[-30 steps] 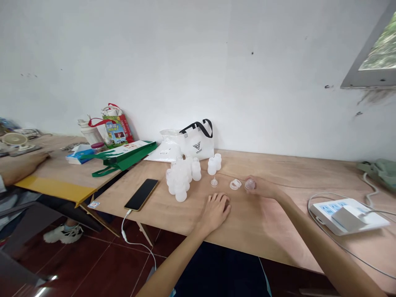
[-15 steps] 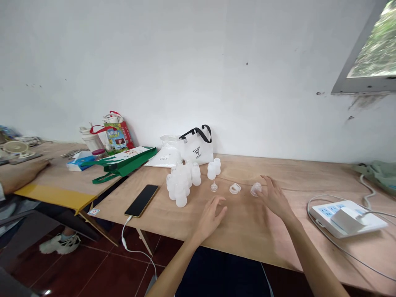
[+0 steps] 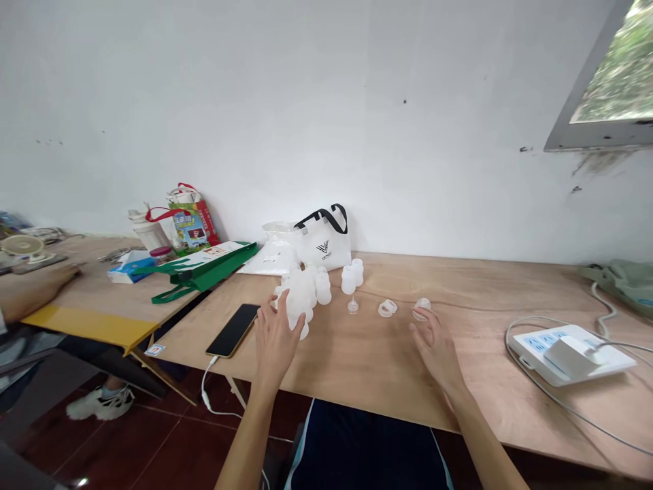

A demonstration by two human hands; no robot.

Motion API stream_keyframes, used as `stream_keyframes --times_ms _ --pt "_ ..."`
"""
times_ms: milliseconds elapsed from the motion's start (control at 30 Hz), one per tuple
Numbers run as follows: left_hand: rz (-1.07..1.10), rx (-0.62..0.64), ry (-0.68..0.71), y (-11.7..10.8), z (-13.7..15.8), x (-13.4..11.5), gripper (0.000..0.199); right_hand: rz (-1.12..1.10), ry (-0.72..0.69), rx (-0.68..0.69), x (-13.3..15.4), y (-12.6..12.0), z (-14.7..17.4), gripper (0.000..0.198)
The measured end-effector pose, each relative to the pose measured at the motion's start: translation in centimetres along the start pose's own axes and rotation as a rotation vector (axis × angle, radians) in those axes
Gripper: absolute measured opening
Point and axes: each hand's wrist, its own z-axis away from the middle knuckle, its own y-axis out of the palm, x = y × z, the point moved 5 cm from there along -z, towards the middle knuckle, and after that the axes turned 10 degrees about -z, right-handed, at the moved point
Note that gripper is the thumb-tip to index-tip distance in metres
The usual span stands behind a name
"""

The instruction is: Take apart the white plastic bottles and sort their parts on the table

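Note:
My left hand is at the near left side of a cluster of small frosted white bottles, its fingers spread and holding nothing. Whether its fingertips touch them I cannot tell. Two more such bottles stand just to the right. My right hand is low over the table, fingers apart, in front of a clear dome-shaped cap; contact with it is unclear. Between the hands lie a clear nipple-shaped piece and a clear ring-like piece.
A black-screened phone with a white cable lies left. Behind the bottles are a white bag and a plastic pouch. A white box with cables sits right. A co-worker's arm rests on the neighbouring table.
My left hand has moved left, from in front of the nipple-shaped piece to the bottle cluster. My right hand has drawn back slightly toward me and left, off the dome-shaped cap's right side.

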Motion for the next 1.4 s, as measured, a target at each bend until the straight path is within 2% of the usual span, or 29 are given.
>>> stream_keyframes --times_ms 133,333,500,800,1067,1267,1400 --pt "-0.027 -0.004 0.014 0.7 0.0 0.2 0.047 -0.020 0.017 -0.031 -0.2 -0.6 -0.2 0.036" --pt "0.051 0.058 0.015 1.2 -0.2 0.8 0.037 -0.032 0.036 -0.013 -0.2 -0.2 -0.1 0.036" --pt "0.101 0.078 -0.001 1.0 -0.2 0.8 0.038 -0.038 0.068 0.003 -0.3 -0.1 -0.1 0.039" --pt "-0.003 -0.035 0.018 1.1 -0.5 1.4 0.035 -0.065 0.051 -0.011 -0.5 -0.1 -0.2 0.040" --pt "0.140 0.000 0.056 2.2 -0.8 2.0 0.034 -0.075 0.070 -0.004 -0.8 -0.1 -0.1 0.038" --pt "0.197 0.037 0.050 2.6 -0.9 2.4 0.039 -0.066 0.066 0.007 -0.9 -0.1 -0.1 0.039" --pt "0.210 0.042 0.095 2.5 -1.1 2.2 0.038 -0.046 0.068 0.013 -0.8 -0.2 -0.1 0.038"
